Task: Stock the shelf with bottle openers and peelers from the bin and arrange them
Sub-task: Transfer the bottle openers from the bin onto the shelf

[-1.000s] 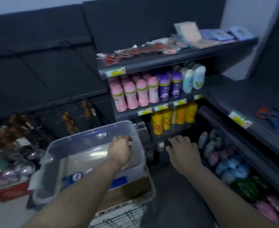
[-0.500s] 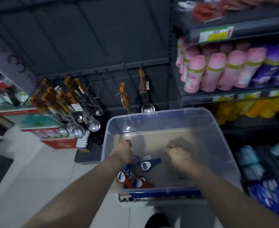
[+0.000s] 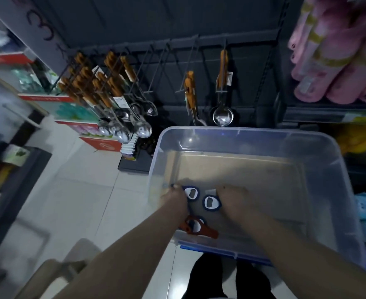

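Hands reach into the clear bin [image 3: 320,169]: left hand [image 3: 174,200] and right hand [image 3: 233,200] flank two blue openers [image 3: 210,202] on its floor, an orange opener [image 3: 196,227] nearer. Finger grip cannot be told.

bin [image 3: 320,169] before hook rack [image 3: 177,46] | bottle openers [image 3: 210,203] in bin, near-left corner | ladles [image 3: 222,116] hanging behind bin | bottles [image 3: 337,67] on shelf, right

I see wooden-handled ladles [image 3: 121,108] crowding the hooks at left, a lone ladle [image 3: 223,100] hanging beside, pink bottles [image 3: 337,61] upper right, and pale floor tiles [image 3: 74,190] below.
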Available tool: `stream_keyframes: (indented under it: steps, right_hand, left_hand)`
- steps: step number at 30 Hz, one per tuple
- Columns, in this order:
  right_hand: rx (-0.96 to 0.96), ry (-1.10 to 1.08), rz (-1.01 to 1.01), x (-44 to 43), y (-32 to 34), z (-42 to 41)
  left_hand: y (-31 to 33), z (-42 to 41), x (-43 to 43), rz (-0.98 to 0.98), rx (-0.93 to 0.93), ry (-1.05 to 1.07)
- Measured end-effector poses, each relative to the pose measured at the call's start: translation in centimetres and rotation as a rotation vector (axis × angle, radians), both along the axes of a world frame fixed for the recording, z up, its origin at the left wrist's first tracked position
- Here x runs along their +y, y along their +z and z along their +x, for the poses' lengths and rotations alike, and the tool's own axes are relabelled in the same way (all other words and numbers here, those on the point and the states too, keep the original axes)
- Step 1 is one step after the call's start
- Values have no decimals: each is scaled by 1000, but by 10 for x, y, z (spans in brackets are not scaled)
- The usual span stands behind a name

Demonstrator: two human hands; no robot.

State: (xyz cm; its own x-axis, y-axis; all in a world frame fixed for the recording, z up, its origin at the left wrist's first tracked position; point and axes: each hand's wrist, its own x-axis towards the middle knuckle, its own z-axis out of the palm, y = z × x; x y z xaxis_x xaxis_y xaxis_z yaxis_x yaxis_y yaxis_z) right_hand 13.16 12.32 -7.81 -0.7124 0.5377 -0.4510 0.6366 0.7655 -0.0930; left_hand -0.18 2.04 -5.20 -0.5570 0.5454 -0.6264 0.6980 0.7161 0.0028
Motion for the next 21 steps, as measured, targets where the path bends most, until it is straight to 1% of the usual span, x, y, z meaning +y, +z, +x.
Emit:
stream_keyframes:
  steps: [4,6,10,12,14,16,17,19,21]
  right_hand:
    - [-64,-105,-62,17,-2,29]
    - [-71,-132,-55,28,1,46]
    - [-62,-200,0,48,13,67]
    - [-3,-246,-93,53,21,73]
    - [47,-254,-267,51,31,74]
    - [-7,-173,-418,43,34,72]
    - [-65,-126,-452,35,34,71]
    - [-146,-47,-444,18,33,66]
    - [-156,4,-381,5,32,62]
  left_hand:
    - [0,16,13,38,-26,65]
    - [-1,28,22,83,-47,67]
    - [3,43,39,222,-174,218]
    - [8,38,42,325,-169,293]
    - [16,29,38,415,-134,346]
    - [20,19,32,376,-74,275]
    - [22,15,30,330,-55,212]
    - [27,13,28,244,-77,105]
    - [28,16,27,214,-131,-7]
